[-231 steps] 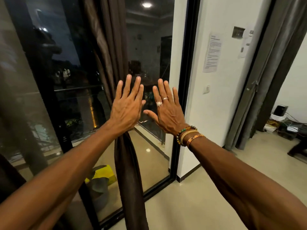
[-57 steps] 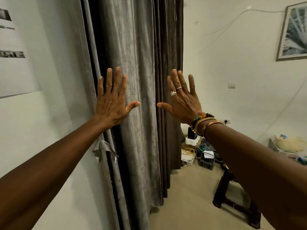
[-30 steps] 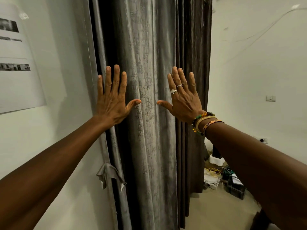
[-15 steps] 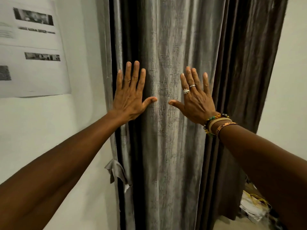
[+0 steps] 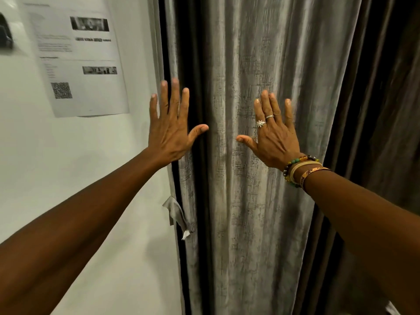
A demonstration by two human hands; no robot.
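Both my arms are stretched forward, backs of the hands toward me. My left hand (image 5: 171,126) has its fingers straight and spread, held up over the left edge of a grey textured curtain (image 5: 254,201) where it meets the white wall. My right hand (image 5: 273,135), with two rings and several bracelets at the wrist, is spread flat in front of the curtain's middle folds. Neither hand holds anything. Whether the palms touch the fabric I cannot tell.
A printed paper sheet (image 5: 79,62) with a QR code hangs on the white wall (image 5: 68,178) at the left. A darker brown curtain (image 5: 381,110) hangs to the right of the grey one. A small fabric tie-back tab (image 5: 177,214) sticks out at the curtain's left edge.
The view has turned from the glass door to the grey curtain and closed in on it. The curtain now fills the frame and both hands stay spread, a little wider apart.
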